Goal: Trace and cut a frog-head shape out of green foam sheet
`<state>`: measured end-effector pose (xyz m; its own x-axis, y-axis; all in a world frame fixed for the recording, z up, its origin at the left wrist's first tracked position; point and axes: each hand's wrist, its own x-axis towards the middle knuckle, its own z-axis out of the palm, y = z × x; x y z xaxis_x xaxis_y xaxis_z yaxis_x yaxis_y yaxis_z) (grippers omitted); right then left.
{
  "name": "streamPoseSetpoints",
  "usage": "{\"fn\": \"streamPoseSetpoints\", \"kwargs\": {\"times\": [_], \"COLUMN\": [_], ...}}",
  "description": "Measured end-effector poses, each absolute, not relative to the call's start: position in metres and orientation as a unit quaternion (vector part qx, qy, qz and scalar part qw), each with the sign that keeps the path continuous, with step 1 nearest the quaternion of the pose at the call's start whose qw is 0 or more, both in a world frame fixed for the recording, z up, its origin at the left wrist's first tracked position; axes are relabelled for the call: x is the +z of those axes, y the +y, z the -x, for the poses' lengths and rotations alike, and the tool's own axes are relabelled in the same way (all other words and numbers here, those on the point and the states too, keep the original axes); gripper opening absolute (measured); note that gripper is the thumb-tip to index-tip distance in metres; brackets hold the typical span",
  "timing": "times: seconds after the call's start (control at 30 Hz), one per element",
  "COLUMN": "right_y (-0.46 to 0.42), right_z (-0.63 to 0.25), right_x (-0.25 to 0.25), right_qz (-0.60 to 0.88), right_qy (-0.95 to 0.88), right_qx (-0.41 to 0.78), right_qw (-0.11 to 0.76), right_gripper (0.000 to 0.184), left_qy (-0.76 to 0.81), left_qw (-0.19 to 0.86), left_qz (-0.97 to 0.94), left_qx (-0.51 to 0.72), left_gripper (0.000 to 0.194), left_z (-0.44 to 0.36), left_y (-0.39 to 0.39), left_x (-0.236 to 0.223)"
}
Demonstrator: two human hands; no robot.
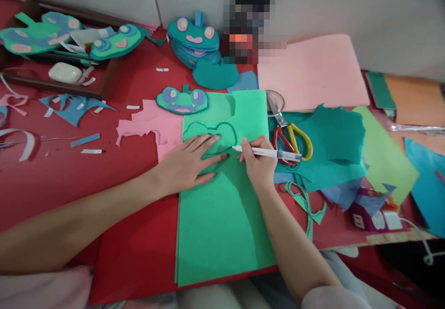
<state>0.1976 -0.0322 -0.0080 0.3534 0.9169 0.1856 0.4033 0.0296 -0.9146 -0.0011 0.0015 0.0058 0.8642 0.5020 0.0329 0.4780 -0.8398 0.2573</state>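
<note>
A white marker [262,151] with a greyish-blue rear end is gripped in my right hand [260,163], its tip touching a green felt sheet [222,225]. On that sheet runs a dark drawn outline [231,125] with rounded bumps along its top. My left hand [194,160] lies flat with fingers spread over the sheet and covers part of the outline. Just above sits a finished felt frog face [181,100] with purple eyes. Pink felt scraps [149,125] extend to the left of the sheet.
Scissors [287,130] with red and yellow handles lie right of the sheet on teal felt [333,146]. Stacked frog faces [193,40] stand at the back. A brown tray [104,77] holds more felt pieces and a white case [65,73]. Pink felt [313,72] leans behind.
</note>
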Motion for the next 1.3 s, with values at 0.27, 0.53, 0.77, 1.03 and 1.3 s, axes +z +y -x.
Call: {"fn": "streamPoseSetpoints", "kwargs": {"times": [0.27, 0.53, 0.77, 1.03, 1.3], "right_y": [-0.0327, -0.0311, -0.0305, -0.0305, -0.0306], "right_z": [-0.1977, -0.198, -0.1978, -0.1981, -0.198], "right_x": [-0.0085, -0.0077, -0.0088, -0.0065, -0.0077], "right_qz": [0.662, 0.663, 0.664, 0.659, 0.657], "right_qy": [-0.508, -0.48, -0.467, -0.485, -0.484], "right_qx": [0.251, 0.255, 0.264, 0.247, 0.249], "right_qw": [0.49, 0.515, 0.521, 0.52, 0.521], "right_gripper": [0.028, 0.029, 0.028, 0.023, 0.027], "left_qy": [0.261, 0.261, 0.258, 0.26, 0.261], "left_qw": [0.129, 0.134, 0.135, 0.135, 0.139], "left_qz": [-0.955, -0.954, -0.955, -0.955, -0.953], "left_qx": [0.061, 0.059, 0.052, 0.052, 0.065], "left_gripper": [0.049, 0.051, 0.051, 0.05, 0.05], "left_z": [0.0011, 0.0012, 0.0009, 0.0017, 0.0009], "left_y": [0.0012, 0.0013, 0.0019, 0.0015, 0.0017], "left_x": [0.0056, 0.0057, 0.0059, 0.0068, 0.0071]}}
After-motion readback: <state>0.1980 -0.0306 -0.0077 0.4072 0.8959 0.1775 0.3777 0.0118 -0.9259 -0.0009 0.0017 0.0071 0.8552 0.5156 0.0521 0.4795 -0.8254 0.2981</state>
